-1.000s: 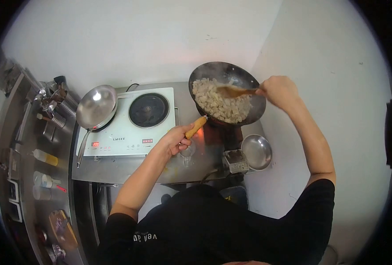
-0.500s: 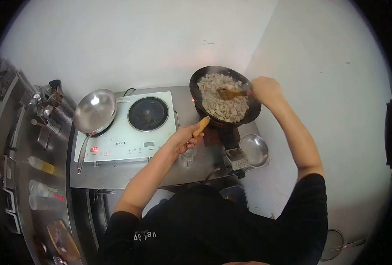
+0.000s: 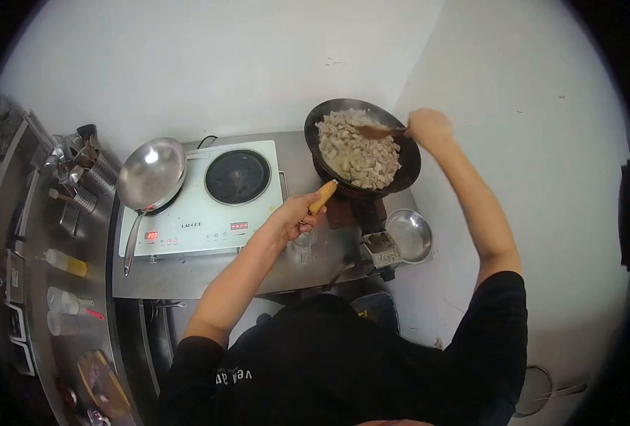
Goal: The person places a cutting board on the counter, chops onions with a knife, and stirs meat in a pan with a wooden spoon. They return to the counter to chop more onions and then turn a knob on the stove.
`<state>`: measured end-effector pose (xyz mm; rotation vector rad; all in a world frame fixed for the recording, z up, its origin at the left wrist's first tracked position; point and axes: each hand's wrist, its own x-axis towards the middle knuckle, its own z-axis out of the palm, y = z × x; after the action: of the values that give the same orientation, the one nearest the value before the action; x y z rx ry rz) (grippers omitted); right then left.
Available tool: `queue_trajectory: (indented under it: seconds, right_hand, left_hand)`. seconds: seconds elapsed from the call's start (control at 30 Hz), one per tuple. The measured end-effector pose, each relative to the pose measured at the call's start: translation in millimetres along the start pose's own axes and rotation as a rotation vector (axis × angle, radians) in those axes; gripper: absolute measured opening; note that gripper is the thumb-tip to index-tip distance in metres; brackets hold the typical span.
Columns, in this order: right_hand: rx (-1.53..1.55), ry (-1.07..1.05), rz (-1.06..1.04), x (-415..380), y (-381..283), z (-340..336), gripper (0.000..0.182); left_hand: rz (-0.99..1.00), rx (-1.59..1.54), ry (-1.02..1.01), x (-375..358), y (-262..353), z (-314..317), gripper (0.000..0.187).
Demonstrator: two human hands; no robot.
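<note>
A dark wok (image 3: 411,167) sits on a burner at the back right, with many pale chopped pieces (image 3: 361,153), perhaps meat, spread inside. My left hand (image 3: 297,215) is wrapped round the wok's wooden handle (image 3: 322,198). At the wok's right rim, my right hand (image 3: 428,129) grips a wooden spatula (image 3: 384,133). The spatula's blade lies among the pieces near the upper middle of the wok, partly covered by them.
A white two-zone induction cooker (image 3: 215,220) stands left of the wok, with a steel frying pan (image 3: 151,174) on its left zone. A metal bowl (image 3: 408,236) and clear cup (image 3: 303,241) are nearby. Utensil holders (image 3: 100,175) and an oil bottle (image 3: 66,263) line the left counter.
My right hand has moved slightly up with the spatula, whose blade has shifted upward and right through the pieces. My left hand stays on the handle. The cooker's right display now glows red.
</note>
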<state>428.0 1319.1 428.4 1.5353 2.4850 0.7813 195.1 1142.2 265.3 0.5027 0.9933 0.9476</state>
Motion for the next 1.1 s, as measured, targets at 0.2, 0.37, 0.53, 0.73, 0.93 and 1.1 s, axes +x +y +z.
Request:
queue_trajectory:
  seconds: [0.2,0.37,0.53,0.73,0.93,1.1]
  right_hand:
    - [-0.016,0.042,0.026,34,12,105,0.025]
    - [0.111,-0.166,0.034,-19,16,41,0.030]
    - [0.091,-0.148,0.242,-7,80,83,0.037]
    - [0.134,-0.272,-0.040,-34,27,52,0.034]
    - [0.050,-0.275,-0.114,-91,40,-45,0.024]
    - [0.020,-0.086,-0.130,-81,-6,38,0.015]
  left_hand:
    - [-0.024,-0.016,0.012,0,-2,1,0.027]
    - [-0.017,0.010,0.005,-5,4,3,0.027]
    - [-0.033,0.011,0.013,-2,3,2,0.027]
    - [-0.039,0.172,-0.007,-3,8,1,0.024]
    - [-0.048,0.176,-0.026,-6,16,-4,0.023]
    - [-0.088,0.155,-0.057,0,21,-17,0.024]
